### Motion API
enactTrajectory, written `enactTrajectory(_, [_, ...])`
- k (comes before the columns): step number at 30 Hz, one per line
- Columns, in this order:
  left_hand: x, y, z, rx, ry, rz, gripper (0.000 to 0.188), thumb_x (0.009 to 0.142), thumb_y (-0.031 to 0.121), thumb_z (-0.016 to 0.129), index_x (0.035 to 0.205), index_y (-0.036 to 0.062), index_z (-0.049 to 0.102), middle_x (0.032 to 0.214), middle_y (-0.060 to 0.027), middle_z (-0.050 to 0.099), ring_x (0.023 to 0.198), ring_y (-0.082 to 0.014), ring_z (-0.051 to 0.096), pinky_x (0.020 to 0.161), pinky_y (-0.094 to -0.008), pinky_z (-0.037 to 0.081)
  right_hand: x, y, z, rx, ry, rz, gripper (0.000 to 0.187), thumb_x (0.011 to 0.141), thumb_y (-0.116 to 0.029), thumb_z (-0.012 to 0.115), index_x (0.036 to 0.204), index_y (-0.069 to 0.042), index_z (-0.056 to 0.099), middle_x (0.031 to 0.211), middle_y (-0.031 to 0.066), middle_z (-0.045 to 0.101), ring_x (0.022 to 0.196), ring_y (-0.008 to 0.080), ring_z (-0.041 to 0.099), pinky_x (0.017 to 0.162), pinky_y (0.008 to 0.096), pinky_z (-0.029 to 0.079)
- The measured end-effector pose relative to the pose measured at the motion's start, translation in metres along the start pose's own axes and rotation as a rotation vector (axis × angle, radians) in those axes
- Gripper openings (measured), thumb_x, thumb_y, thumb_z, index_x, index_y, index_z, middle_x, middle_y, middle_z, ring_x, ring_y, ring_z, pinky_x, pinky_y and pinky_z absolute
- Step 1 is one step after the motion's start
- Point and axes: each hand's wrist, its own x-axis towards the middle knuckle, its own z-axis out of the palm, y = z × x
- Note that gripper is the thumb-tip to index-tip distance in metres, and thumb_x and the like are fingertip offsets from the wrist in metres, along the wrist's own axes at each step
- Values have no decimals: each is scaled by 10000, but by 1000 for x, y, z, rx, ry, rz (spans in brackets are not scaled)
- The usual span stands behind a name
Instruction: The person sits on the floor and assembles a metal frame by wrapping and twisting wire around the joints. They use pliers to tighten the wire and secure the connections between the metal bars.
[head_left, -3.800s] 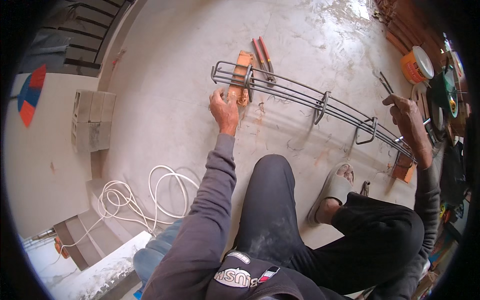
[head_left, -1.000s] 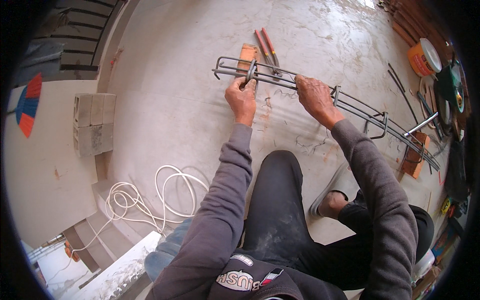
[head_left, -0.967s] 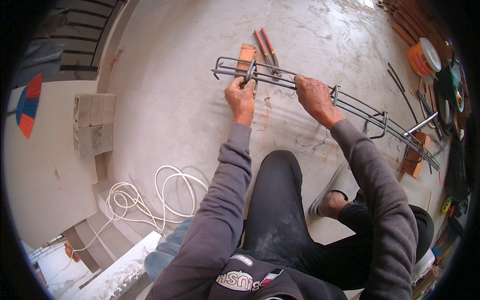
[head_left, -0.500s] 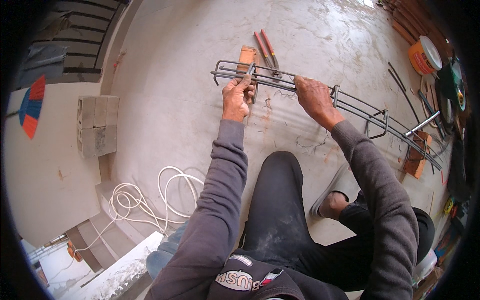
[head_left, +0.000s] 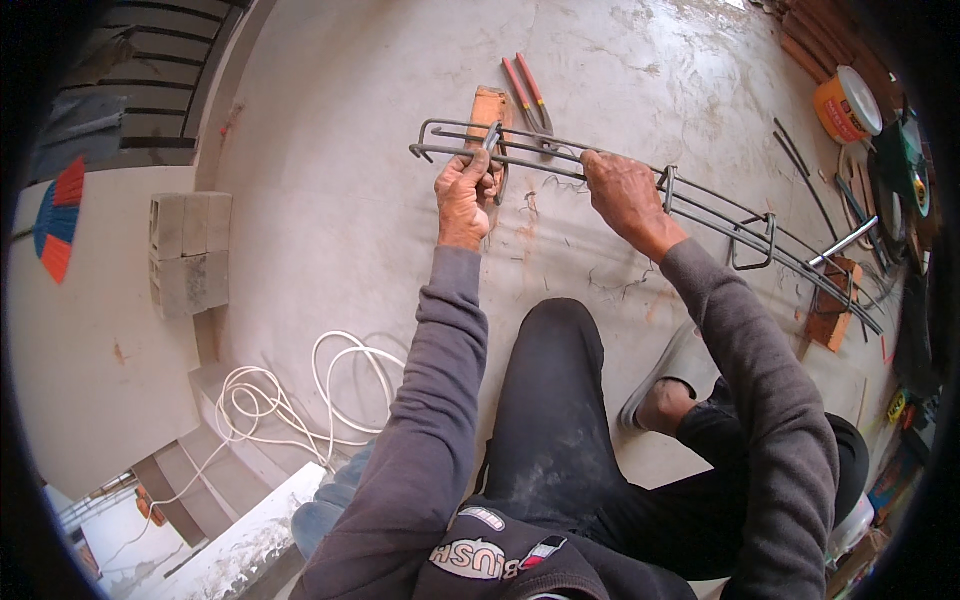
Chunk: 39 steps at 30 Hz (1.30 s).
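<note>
A long rebar cage (head_left: 717,208) of thin dark bars stretches from the upper middle toward the right, with rectangular stirrups around it. My left hand (head_left: 463,208) is closed near its left end, fingers pinching a steel stirrup (head_left: 503,186) that crosses the bars; the fingers partly hide it. Farther along, my right hand (head_left: 627,193) wraps over the bars from above. Under the left end lies an orange brick (head_left: 489,102), and another brick (head_left: 828,325) sits beneath the right end. Red-handled pincers (head_left: 525,92) rest on the floor just beyond the cage.
Stacked grey blocks (head_left: 190,255) stand at the left, near a red-and-blue broom head (head_left: 60,220). A coiled white cable (head_left: 325,375) lies beside the steps. An orange-and-white bucket (head_left: 848,105), loose bars (head_left: 805,175) and a bright metal tube (head_left: 843,240) are at right.
The cage's left end has shifted slightly left, and both hands have moved slightly left with it. Both hands keep their grips.
</note>
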Motion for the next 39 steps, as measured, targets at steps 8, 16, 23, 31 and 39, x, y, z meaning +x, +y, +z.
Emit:
enactTrajectory(8, [0, 3, -3, -15, 4, -38, 232, 912, 243, 769, 935, 59, 629, 775, -19, 640, 593, -48, 493, 465, -178, 357, -4, 1, -3, 19, -23, 20, 49, 877, -29, 557, 904, -1, 585, 806, 201, 670, 795, 389, 691, 707, 500, 543])
enactTrajectory(16, [1, 5, -3, 40, 20, -77, 223, 916, 248, 764, 959, 75, 630, 785, -14, 637, 618, -60, 505, 487, -192, 362, 18, 13, -21, 173, -16, 92, 118, 852, -42, 571, 787, 6, 658, 755, 233, 676, 752, 424, 696, 696, 513, 560])
enactTrajectory(23, [2, 6, -5, 13, 44, -106, 226, 920, 241, 756, 903, 56, 627, 755, -30, 651, 560, -65, 515, 475, -207, 396, 39, 23, -9, 65, -54, 169, 146, 869, -65, 560, 825, 5, 680, 801, 254, 675, 824, 442, 687, 734, 510, 558])
enactTrajectory(31, [-2, 6, -3, 56, -5, -140, 210, 940, 257, 731, 970, 72, 637, 787, 0, 622, 643, -93, 557, 601, -263, 480, 40, 33, -2, 108, -20, 198, 126, 861, -63, 571, 838, -6, 681, 828, 252, 682, 840, 439, 690, 734, 514, 554])
enactTrajectory(39, [-1, 8, -2, 23, 8, -192, 166, 955, 225, 709, 1005, 79, 647, 847, -9, 636, 717, -116, 587, 721, -312, 520, 42, 32, -6, 120, -13, 212, 97, 825, -36, 583, 835, -5, 675, 820, 247, 679, 843, 444, 686, 729, 520, 552])
